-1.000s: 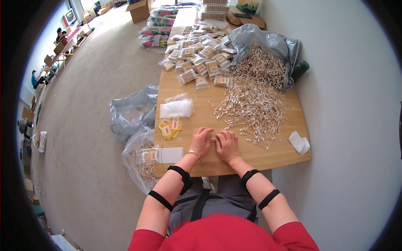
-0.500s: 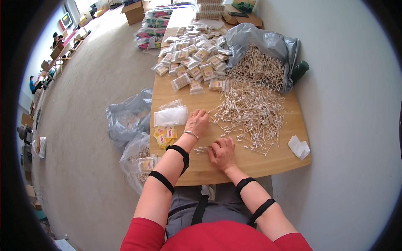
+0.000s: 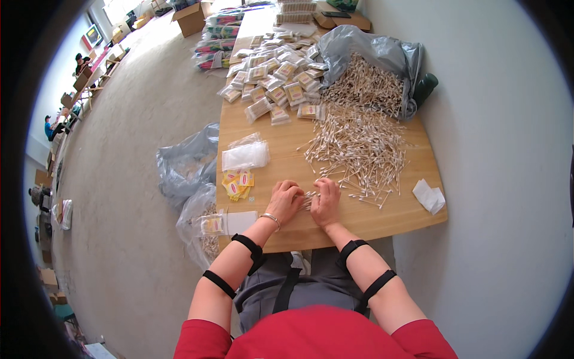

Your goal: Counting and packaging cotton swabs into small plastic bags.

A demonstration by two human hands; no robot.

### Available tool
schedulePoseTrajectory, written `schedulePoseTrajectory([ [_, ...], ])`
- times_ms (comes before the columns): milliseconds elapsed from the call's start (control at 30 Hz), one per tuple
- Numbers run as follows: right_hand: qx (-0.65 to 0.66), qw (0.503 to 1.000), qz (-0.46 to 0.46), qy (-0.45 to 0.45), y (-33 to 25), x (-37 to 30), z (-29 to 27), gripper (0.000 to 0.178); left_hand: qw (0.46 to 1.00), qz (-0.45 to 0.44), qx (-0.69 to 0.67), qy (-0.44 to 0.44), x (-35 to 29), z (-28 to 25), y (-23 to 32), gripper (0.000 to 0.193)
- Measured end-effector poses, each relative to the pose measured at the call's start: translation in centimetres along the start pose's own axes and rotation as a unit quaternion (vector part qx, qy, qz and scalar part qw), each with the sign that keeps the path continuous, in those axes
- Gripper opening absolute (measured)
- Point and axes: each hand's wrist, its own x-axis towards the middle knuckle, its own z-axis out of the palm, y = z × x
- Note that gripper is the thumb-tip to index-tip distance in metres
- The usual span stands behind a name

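Note:
Near the front of the table, both my hands close around a small bundle of cotton swabs (image 3: 308,201). My left hand (image 3: 285,201) has curled fingers at the bundle's left end. At the right end, my right hand (image 3: 325,201) grips with bent fingers; the fingers hide much of the bundle. Just beyond lies a big loose heap of cotton swabs (image 3: 359,152). To the left are a stack of clear plastic bags (image 3: 245,156) and several yellow label cards (image 3: 237,184). A filled swab packet (image 3: 210,225) sits at the left edge beside a white flat piece (image 3: 241,223).
Many filled packets (image 3: 275,75) cover the far left of the table (image 3: 281,239). A grey plastic sack (image 3: 365,51) spills swabs at the far right, beside a dark green bottle (image 3: 426,87). Crumpled white paper (image 3: 429,195) lies right. Plastic bags (image 3: 188,161) hang off the left edge.
My left hand has come down from the heap's left edge to the bundle. My right hand has shifted slightly away from me. The white flat piece by the left edge is now uncovered.

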Motion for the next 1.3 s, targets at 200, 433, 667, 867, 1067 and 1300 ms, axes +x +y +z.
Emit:
schedulePoseTrajectory([
  [200, 0.022, 0.999, -0.018, -0.033, 1.0, 0.0, -0.3, 0.029, 0.997, 0.054, 0.025, 0.047, -2.6, 0.3, 1.7, 0.044],
  [433, 0.231, 0.967, 0.078, -0.078, 1.7, -0.3, -0.6, 0.035, 0.994, -0.028, -0.059, 0.090, -2.7, 1.2, 0.3, 0.050],
  [667, 0.195, 0.972, 0.082, -0.107, -0.7, -0.1, 1.8, 0.054, 0.939, -0.122, -0.181, 0.267, -2.8, 1.2, 0.2, 0.030],
  [867, 0.146, 0.979, -0.018, -0.139, -1.7, -1.0, 3.4, 0.062, 0.890, -0.146, -0.301, 0.309, -2.8, 1.9, -1.6, 0.032],
  [1067, -0.172, 0.922, -0.145, -0.314, -2.6, -1.7, 1.7, 0.077, 0.863, -0.156, -0.372, 0.304, -2.9, 1.8, -1.9, 0.036],
  [1300, -0.257, 0.883, -0.128, -0.372, -4.3, -2.0, 0.0, 0.095, 0.847, -0.152, -0.402, 0.312, -2.8, 1.6, -1.7, 0.037],
])
